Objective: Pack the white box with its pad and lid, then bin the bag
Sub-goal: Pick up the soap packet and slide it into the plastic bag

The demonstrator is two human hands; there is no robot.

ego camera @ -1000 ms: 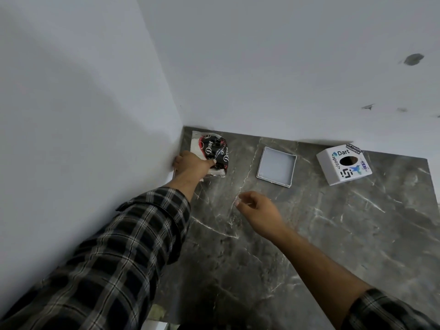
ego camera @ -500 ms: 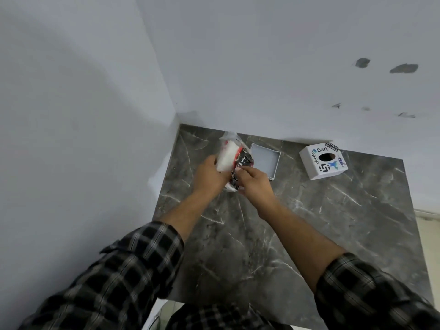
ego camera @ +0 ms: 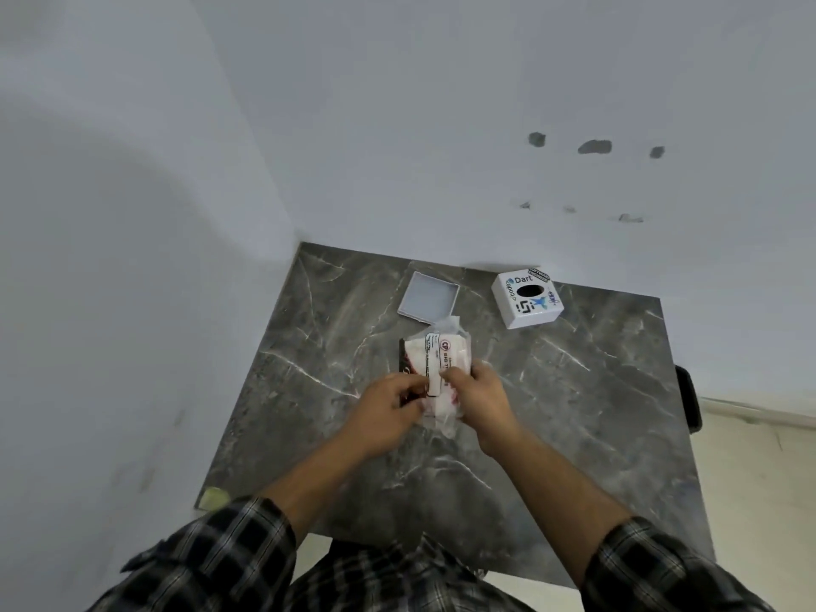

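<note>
Both my hands hold a clear plastic bag (ego camera: 437, 360) with white, red and black contents and a printed label, just above the middle of the dark marble table (ego camera: 574, 413). My left hand (ego camera: 388, 413) grips its near left edge, and my right hand (ego camera: 479, 395) pinches its near right edge. Beyond the bag lies a shallow white square tray-like piece (ego camera: 427, 296), open side up; whether it is the box or its lid I cannot tell. To its right stands a white cube box (ego camera: 527, 299) with stickers and a dark oval hole on top.
White walls meet at the table's far left corner. A yellowish scrap (ego camera: 213, 497) lies at the table's near left corner. A dark object (ego camera: 689, 397) hangs off the right edge. Pale floor shows at the right.
My left hand lifted the bag out of the far left corner and brought it to the table's middle. My right hand joined it, and the bag's labelled side now faces up.
</note>
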